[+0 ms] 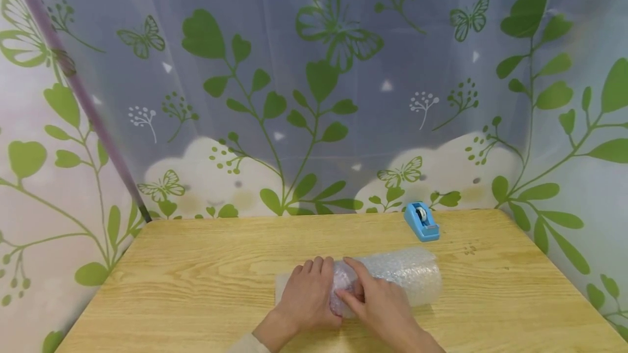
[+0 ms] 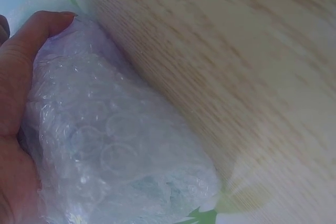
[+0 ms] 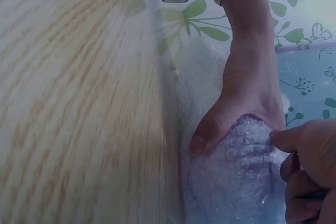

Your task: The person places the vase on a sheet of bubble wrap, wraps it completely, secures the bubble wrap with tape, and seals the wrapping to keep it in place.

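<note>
A roll of clear bubble wrap (image 1: 409,274) lies across the table, with a purple tint showing through its middle. My left hand (image 1: 308,296) grips the roll toward its left end, thumb on the near side and fingers over the top. In the left wrist view the hand (image 2: 18,93) curls along one side of the bubble wrap (image 2: 121,135). Just right of it, my right hand (image 1: 385,304) holds the bubble wrap between thumb and index finger at the purple-tinted part. The right wrist view shows its other fingers (image 3: 304,198) curled in.
A blue tape dispenser (image 1: 423,225) with a roll of tape stands at the table's back right. The wood-grain table (image 1: 196,266) ends at a printed curtain (image 1: 294,97) with leaves and butterflies. A purple pole (image 1: 93,108) slants down at the left.
</note>
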A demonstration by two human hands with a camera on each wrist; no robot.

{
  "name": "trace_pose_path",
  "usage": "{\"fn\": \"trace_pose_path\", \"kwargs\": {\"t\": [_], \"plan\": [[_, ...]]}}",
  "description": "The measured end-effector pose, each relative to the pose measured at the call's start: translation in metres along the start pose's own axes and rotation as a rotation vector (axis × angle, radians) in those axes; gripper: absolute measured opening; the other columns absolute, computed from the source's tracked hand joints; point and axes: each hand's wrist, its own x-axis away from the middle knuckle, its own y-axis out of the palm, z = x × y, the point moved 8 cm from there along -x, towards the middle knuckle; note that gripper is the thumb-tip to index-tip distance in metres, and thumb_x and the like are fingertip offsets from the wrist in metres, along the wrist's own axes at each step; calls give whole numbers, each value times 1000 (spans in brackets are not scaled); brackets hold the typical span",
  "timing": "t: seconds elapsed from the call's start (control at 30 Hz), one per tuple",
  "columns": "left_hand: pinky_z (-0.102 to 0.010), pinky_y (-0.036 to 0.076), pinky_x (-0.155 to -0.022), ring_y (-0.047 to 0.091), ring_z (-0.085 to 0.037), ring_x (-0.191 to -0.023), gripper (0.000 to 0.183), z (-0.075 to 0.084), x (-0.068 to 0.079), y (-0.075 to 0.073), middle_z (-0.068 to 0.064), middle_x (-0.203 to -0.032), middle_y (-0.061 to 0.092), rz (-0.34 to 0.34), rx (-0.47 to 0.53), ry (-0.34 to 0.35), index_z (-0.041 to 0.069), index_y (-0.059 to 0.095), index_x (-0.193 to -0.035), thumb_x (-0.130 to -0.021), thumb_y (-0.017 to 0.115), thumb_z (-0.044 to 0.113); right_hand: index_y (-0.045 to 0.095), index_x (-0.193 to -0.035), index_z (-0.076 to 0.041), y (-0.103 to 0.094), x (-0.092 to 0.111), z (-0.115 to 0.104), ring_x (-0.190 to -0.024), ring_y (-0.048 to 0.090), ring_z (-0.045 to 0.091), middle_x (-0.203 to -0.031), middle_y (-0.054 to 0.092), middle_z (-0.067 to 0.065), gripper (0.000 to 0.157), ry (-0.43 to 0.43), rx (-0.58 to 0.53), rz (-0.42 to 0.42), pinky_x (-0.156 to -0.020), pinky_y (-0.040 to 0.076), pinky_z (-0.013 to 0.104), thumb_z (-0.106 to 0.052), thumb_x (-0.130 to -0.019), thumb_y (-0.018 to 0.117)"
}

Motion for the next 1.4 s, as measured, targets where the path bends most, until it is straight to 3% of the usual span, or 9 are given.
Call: {"fn": "trace_pose_path", "kwargs": {"t": [0.1,0.17,0.33,0.4,0.47,0.63,0.73,0.9,1.4], "plan": [[-33,49,-69,53,-17,-77,83,1,1,0,-2,-88,51,11,-4,2,6,47,-110,-52,79,57,55,-126,-14,-2,1,-1,-45,33,-2,-58,38,-21,48,19,2,-9,-44,31,20,-34,-85,71],[-32,49,-68,52,-17,-76,83,2,1,-1,-2,-87,51,20,-1,8,6,47,-110,-52,79,57,59,-120,-15,-8,2,-4,-45,31,-4,-58,37,-22,42,-13,-19,37,-43,30,19,-31,-84,72],[-32,49,-69,52,-17,-78,85,2,1,-1,-3,-90,51,8,1,7,7,46,-111,-52,79,58,63,-87,-19,-36,-5,-18,-54,34,-3,-61,39,-19,11,-279,-90,287,-48,30,14,-18,-79,71],[-31,48,-69,51,-16,-77,84,1,0,-1,-2,-89,50,-6,0,-1,8,46,-111,-53,79,58,60,-81,-22,-40,-12,-19,-61,37,1,-65,42,-16,9,-370,-103,310,-55,33,16,-18,-82,68],[-31,48,-69,50,-15,-77,83,1,0,-1,-1,-88,49,-14,2,-1,8,45,-110,-54,79,59,58,-82,-23,-37,-20,-16,-68,40,3,-71,46,-14,8,-402,-126,246,-62,37,21,-21,-85,65],[-31,48,-68,51,-16,-76,80,3,-1,-1,-1,-87,49,-2,4,16,7,46,-109,-55,78,58,57,-94,-25,-14,-25,1,-77,43,2,-84,49,-18,22,-385,-146,-17,-68,41,23,-40,-84,69],[-32,48,-67,52,-17,-77,80,3,0,-1,-2,-88,50,12,-3,21,6,46,-110,-57,76,57,54,-98,-27,-4,-22,8,-79,41,1,-87,46,-20,36,-364,-136,-95,-69,40,22,-53,-78,71],[-32,49,-67,53,-17,-78,78,0,1,0,-2,-89,52,14,-2,14,7,46,-111,-58,75,56,53,-97,-27,0,-25,9,-77,40,1,-85,44,-20,43,-362,-131,-70,-67,38,21,-58,-74,72],[-32,49,-69,53,-16,-79,85,-1,2,2,-2,-92,53,26,-13,9,7,45,-112,-55,77,60,54,-89,-28,5,-28,14,-72,40,1,-79,44,-20,27,-251,-156,6,-63,38,20,-49,-82,69]]}}
